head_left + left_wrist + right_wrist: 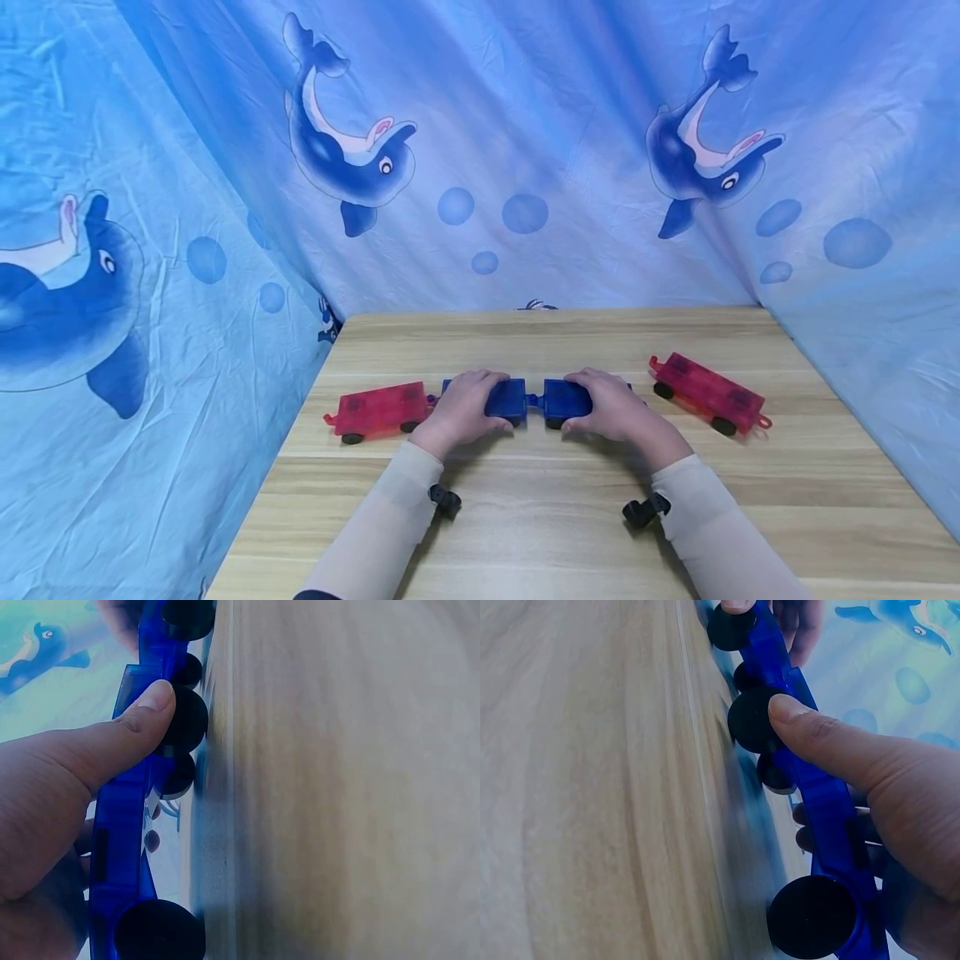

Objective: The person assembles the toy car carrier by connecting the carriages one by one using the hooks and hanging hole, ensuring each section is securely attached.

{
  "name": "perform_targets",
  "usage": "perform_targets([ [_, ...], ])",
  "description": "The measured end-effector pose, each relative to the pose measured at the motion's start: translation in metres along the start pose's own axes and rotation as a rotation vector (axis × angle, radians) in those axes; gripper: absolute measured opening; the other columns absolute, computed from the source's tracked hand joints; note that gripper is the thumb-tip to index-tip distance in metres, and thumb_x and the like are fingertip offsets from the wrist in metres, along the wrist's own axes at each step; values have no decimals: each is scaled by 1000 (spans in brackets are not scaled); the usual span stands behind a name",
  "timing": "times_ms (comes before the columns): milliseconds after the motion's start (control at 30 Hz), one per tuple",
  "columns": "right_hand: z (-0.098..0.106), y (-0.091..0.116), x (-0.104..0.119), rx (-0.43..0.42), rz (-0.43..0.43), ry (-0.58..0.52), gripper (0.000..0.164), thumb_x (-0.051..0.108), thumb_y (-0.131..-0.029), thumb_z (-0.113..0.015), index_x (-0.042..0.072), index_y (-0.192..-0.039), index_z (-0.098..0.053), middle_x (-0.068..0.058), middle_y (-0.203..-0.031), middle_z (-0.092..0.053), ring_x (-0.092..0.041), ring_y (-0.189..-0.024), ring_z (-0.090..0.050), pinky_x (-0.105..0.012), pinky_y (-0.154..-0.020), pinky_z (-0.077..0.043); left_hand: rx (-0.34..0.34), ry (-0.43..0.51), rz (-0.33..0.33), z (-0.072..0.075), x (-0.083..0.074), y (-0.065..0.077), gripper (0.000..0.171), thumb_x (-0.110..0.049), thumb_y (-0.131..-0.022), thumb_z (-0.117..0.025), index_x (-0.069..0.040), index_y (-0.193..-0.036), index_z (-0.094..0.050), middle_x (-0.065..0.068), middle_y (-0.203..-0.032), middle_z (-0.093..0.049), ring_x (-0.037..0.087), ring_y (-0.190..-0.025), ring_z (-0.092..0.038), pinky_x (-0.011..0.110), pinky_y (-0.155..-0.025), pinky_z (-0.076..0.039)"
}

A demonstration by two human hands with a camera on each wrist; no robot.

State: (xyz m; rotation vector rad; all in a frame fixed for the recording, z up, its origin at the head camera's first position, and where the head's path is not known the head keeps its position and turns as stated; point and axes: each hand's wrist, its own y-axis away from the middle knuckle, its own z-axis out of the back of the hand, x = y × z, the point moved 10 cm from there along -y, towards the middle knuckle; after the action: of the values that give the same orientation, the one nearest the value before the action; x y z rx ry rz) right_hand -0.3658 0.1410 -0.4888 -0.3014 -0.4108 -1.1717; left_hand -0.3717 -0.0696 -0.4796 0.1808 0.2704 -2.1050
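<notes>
Two flat blue toy wagons with black wheels sit end to end, their hooks meeting between them. My left hand (461, 410) grips the left blue wagon (507, 400) from above, its thumb by a wheel (191, 720). The right blue wagon (564, 400) is in the grip of my right hand (618, 410), with the thumb against a wheel (751, 724) and the fingers on the far side. Behind my left hand, a red wagon (382, 408) lines up with the blue pair, its hook overlapping the left blue wagon's end.
A second red wagon (708, 393) stands apart at the right, angled on the wooden table (525, 533). Blue curtains (480, 150) printed with dolphins rise behind the table and along both sides. Small black cameras (641, 512) are strapped at both wrists.
</notes>
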Motion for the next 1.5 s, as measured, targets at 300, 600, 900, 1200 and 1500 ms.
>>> perform_targets([
  [300, 2, 7, -3, -31, 52, 22, 97, 55, -81, -88, 9, -157, -49, -17, -156, -49, -45, -146, -39, -67, -121, -22, 17, 3, 8, -2, -1, 0, 89, -61, -82, -84, -21, -155, -51, 4, -147, -58, 29, -138, -52, 49, -118, -38],
  [600, 40, 41, -28, -162, 42, -75, 85, 55, -92, -76, 13, -159, -45, -16, -161, -44, -47, -151, -29, -74, -118, -19, -2, -10, -14, 1, -3, 0, 92, -61, -81, -85, -20, -155, -50, 4, -147, -58, 27, -139, -50, 51, -125, -26],
  [900, 75, 71, -78, -309, -17, -115, 78, 45, -96, -76, 8, -158, -45, -25, -159, -43, -53, -147, -33, -74, -111, -31, -19, 29, -32, 1, -7, 0, 94, -64, -82, -82, -23, -159, -45, 1, -153, -53, 24, -144, -45, 51, -127, -19],
  [1200, 102, 96, -128, -379, -151, -100, 81, 46, -96, -76, 4, -157, -43, -29, -154, -43, -56, -133, -45, -78, -100, -40, -43, 99, -62, 5, -15, -1, 88, -62, -87, -80, -24, -159, -45, 0, -155, -50, 25, -145, -43, 53, -125, -24],
  [1500, 107, 109, -152, -387, -203, -39, 86, 45, -95, -77, -4, -156, -39, -36, -154, -38, -60, -133, -40, -78, -101, -38, -58, 159, -92, 11, -35, -4, 81, -56, -89, -80, -24, -157, -48, 0, -154, -51, 27, -143, -46, 53, -120, -34],
])
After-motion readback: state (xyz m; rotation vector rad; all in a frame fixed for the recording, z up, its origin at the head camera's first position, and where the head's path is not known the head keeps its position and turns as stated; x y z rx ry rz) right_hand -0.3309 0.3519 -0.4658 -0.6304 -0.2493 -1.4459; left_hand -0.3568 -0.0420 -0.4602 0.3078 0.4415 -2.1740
